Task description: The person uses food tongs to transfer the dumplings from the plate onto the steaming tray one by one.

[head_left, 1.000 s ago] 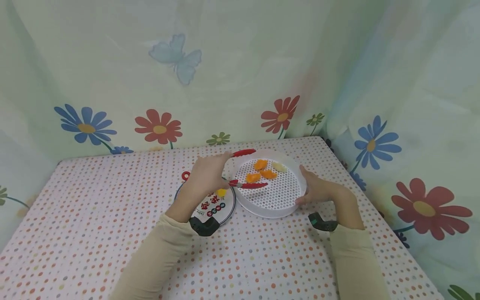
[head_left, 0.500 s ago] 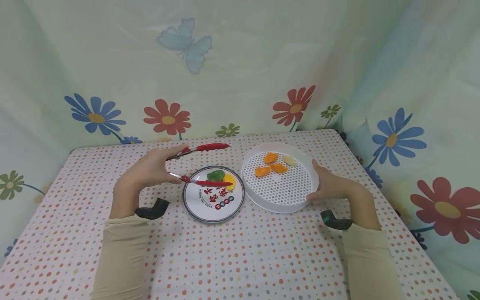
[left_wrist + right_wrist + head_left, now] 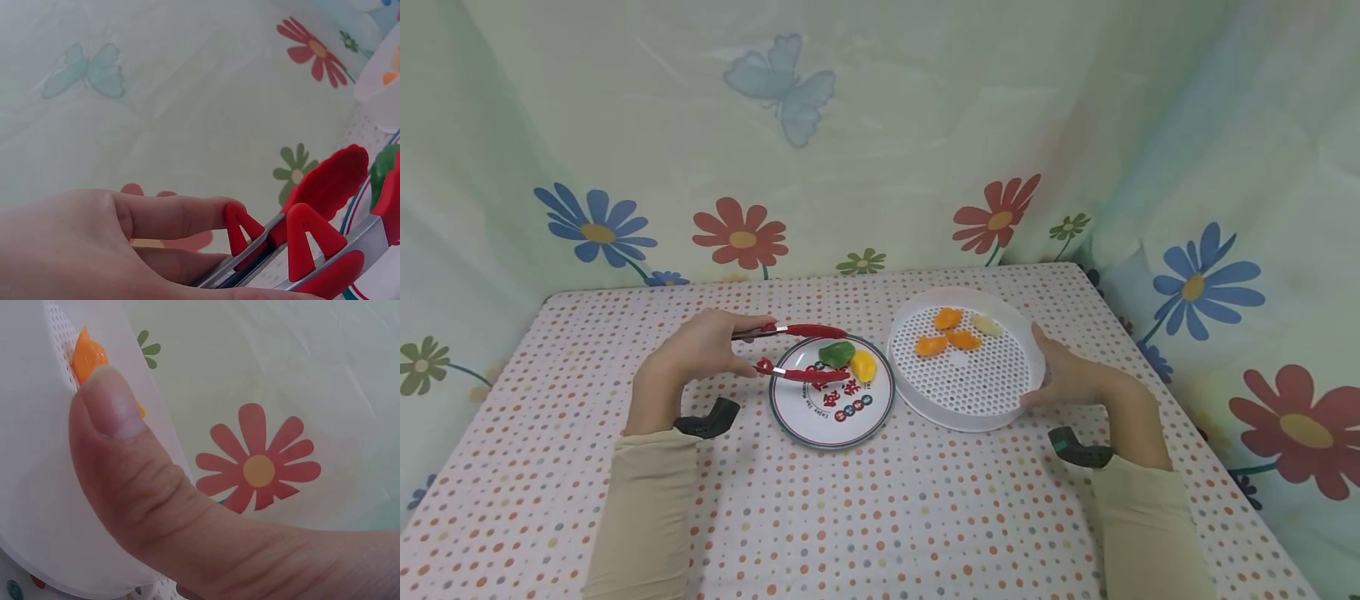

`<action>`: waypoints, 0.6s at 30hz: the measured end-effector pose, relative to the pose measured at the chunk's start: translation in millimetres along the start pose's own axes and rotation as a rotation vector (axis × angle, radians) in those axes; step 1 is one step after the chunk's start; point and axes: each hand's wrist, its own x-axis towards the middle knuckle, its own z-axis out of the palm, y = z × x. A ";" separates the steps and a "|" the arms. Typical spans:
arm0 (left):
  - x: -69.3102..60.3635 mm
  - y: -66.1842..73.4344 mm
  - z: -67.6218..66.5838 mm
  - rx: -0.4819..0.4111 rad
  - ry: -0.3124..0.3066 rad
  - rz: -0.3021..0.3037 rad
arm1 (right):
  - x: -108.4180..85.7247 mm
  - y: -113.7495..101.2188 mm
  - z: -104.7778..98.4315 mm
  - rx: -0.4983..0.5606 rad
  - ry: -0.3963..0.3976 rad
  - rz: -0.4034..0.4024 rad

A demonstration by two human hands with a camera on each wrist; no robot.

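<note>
My left hand point(image 3: 700, 346) holds a pair of red-tipped metal tongs point(image 3: 808, 376) between thumb and fingers. The tongs' arms stand apart over a round white plate point(image 3: 812, 421) with red lettering. On that plate lie a green piece point(image 3: 837, 355) and a yellow piece point(image 3: 863, 366), which look like bell pepper; the green one is near the red tips. My right hand point(image 3: 1063, 375) grips the right side of a round white sieve point(image 3: 958, 419). In the right wrist view the thumb point(image 3: 125, 456) lies against its wall.
Several orange pieces point(image 3: 931, 346) and one pale yellow piece point(image 3: 987, 325) lie in the sieve, which stands right beside the plate. A dotted cloth covers the table point(image 3: 850, 517). A flowered curtain point(image 3: 880, 150) hangs behind and at the sides.
My left hand has drawn the tongs left, away from the sieve, then lowered them over the plate near the green piece, their arms closer together. The right hand stays on the sieve.
</note>
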 end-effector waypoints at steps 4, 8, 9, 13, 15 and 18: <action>2.9 -0.2 2.4 -0.003 -0.013 -0.012 | -0.1 -0.5 0.0 0.000 0.000 0.008; 4.9 -0.2 4.1 -0.013 -0.018 -0.031 | 0.2 -1.2 0.4 -0.002 0.002 0.021; 5.5 -0.2 4.4 -0.014 -0.020 -0.034 | 0.2 -1.2 0.3 -0.002 0.003 0.021; 7.6 -0.5 5.8 -0.029 -0.040 -0.063 | 0.1 -1.6 0.4 -0.008 0.008 0.023; 8.4 -0.7 6.4 -0.030 -0.049 -0.075 | -0.2 -1.8 0.3 -0.010 0.008 0.023; 9.2 -1.5 7.2 -0.032 -0.053 -0.083 | -0.9 -1.9 -0.3 -0.013 0.004 0.019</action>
